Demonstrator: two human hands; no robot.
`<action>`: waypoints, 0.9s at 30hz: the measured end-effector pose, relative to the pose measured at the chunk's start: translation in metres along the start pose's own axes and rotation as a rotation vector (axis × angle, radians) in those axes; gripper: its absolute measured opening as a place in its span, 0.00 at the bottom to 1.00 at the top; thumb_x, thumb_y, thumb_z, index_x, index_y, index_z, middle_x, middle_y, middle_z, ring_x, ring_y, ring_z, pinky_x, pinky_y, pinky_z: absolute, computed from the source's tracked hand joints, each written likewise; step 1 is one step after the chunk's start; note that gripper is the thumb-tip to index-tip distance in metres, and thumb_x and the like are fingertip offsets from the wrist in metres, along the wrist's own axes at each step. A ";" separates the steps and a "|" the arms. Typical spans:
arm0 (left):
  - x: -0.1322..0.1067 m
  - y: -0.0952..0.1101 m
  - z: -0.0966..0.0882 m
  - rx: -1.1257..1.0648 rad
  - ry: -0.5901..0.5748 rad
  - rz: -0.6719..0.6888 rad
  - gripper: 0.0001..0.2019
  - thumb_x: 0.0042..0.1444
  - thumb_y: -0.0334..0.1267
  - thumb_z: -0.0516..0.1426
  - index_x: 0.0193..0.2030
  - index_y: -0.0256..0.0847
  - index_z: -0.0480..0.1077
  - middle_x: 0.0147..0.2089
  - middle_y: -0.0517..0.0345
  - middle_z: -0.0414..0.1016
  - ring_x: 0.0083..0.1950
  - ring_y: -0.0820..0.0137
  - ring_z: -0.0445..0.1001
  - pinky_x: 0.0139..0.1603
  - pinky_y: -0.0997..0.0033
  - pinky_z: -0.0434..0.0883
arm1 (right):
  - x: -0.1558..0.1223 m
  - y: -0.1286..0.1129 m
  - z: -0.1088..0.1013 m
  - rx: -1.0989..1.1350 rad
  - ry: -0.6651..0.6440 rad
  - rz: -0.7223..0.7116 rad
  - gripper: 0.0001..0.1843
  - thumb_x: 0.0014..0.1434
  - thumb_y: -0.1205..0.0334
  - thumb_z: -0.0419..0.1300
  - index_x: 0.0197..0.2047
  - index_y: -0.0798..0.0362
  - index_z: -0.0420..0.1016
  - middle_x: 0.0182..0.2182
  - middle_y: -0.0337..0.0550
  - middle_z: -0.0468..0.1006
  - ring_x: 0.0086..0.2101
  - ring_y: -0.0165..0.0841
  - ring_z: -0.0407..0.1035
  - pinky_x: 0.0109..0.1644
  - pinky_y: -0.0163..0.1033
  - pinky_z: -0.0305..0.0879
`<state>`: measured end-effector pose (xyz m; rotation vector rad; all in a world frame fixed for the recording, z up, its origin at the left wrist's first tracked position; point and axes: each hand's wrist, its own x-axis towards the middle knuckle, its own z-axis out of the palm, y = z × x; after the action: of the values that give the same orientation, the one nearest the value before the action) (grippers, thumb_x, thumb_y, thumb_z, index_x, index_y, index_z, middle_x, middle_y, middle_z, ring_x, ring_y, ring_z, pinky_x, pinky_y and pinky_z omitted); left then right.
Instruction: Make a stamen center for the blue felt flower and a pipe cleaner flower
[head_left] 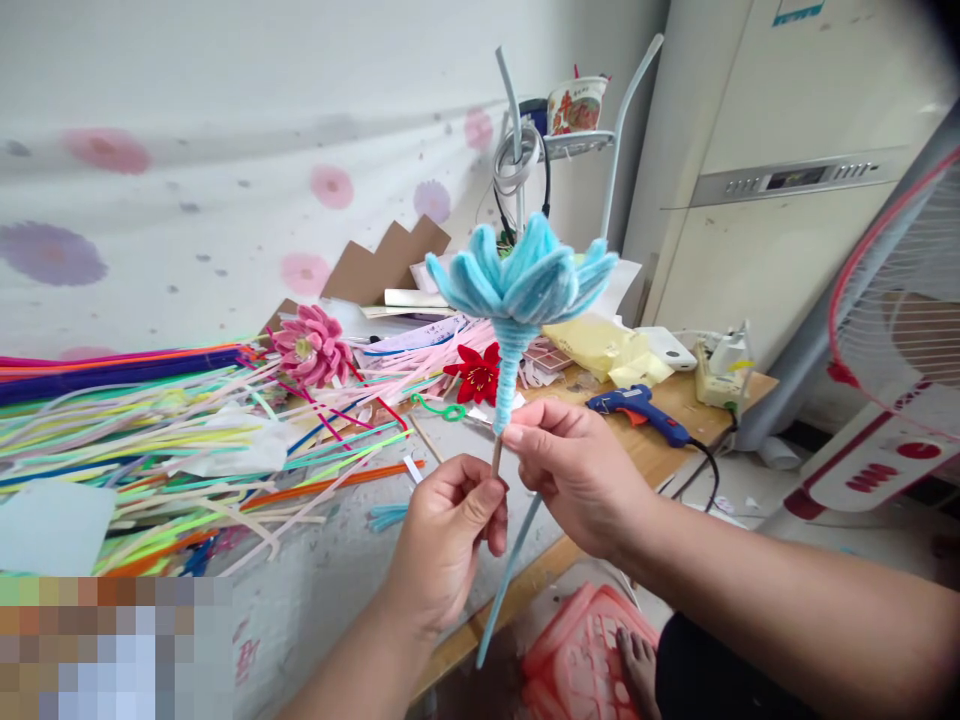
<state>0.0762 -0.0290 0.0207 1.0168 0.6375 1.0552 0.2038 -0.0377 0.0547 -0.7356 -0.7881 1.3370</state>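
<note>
A light blue pipe-cleaner flower (525, 275) stands upright above the table, its stem wrapped in blue fuzzy coils down to a bare brown stick (498, 458). My left hand (457, 520) pinches that stick just below the wrapping. At the lower end of the coils, my right hand (574, 465) has thumb and fingers closed on the blue pipe cleaner (506, 585), whose loose tail hangs down past the table edge. Behind the stem lie a red flower (478, 374) and a pink flower (311, 346).
Many coloured pipe cleaners (172, 440) cover the table's left side. A blue glue gun (641, 410) lies at the right near a power strip (724, 370). Yellow plastic wrapping (611, 350) rests behind it. A fan (892, 330) stands at the right, a pink plastic stool (589, 650) below.
</note>
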 end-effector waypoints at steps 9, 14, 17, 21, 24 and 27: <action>-0.005 0.000 -0.005 -0.217 -0.246 -0.209 0.14 0.52 0.45 0.59 0.26 0.36 0.67 0.14 0.68 0.58 0.12 0.86 0.48 0.13 0.85 0.49 | 0.000 -0.002 -0.002 0.069 -0.171 0.115 0.13 0.40 0.60 0.70 0.23 0.56 0.70 0.13 0.28 0.62 0.14 0.18 0.45 0.19 0.32 0.36; 0.001 -0.004 -0.003 -0.085 -0.079 -0.103 0.15 0.45 0.46 0.64 0.29 0.37 0.66 0.19 0.65 0.66 0.14 0.83 0.59 0.15 0.85 0.54 | 0.004 0.001 -0.004 0.029 -0.047 0.035 0.14 0.40 0.61 0.70 0.21 0.55 0.67 0.12 0.27 0.59 0.13 0.18 0.45 0.18 0.31 0.37; 0.002 -0.006 -0.002 0.001 0.000 -0.078 0.16 0.43 0.43 0.66 0.25 0.36 0.64 0.18 0.65 0.67 0.15 0.83 0.61 0.15 0.85 0.55 | 0.005 0.003 -0.005 0.002 0.004 0.018 0.12 0.42 0.62 0.69 0.23 0.55 0.68 0.13 0.27 0.59 0.14 0.18 0.44 0.18 0.31 0.36; -0.002 -0.008 -0.003 -0.077 -0.109 -0.110 0.15 0.49 0.45 0.62 0.25 0.36 0.66 0.15 0.65 0.64 0.12 0.83 0.56 0.14 0.85 0.52 | 0.004 0.003 -0.006 0.039 -0.108 0.071 0.11 0.42 0.61 0.69 0.25 0.56 0.72 0.13 0.28 0.60 0.14 0.19 0.45 0.19 0.31 0.37; -0.004 -0.009 -0.003 -0.171 -0.257 -0.155 0.15 0.52 0.47 0.59 0.26 0.36 0.67 0.12 0.66 0.61 0.10 0.83 0.53 0.12 0.84 0.51 | 0.003 0.002 -0.007 0.060 -0.142 0.092 0.11 0.40 0.61 0.69 0.24 0.56 0.73 0.15 0.30 0.64 0.14 0.18 0.45 0.19 0.31 0.37; -0.003 -0.008 -0.001 -0.127 -0.220 -0.151 0.15 0.52 0.48 0.59 0.27 0.36 0.67 0.16 0.63 0.65 0.13 0.82 0.59 0.14 0.83 0.55 | 0.004 0.003 -0.007 0.058 -0.084 0.071 0.10 0.39 0.62 0.70 0.21 0.56 0.72 0.12 0.29 0.62 0.14 0.18 0.46 0.19 0.31 0.39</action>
<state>0.0775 -0.0329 0.0131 0.9430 0.4546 0.8274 0.2083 -0.0338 0.0487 -0.6704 -0.7928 1.4562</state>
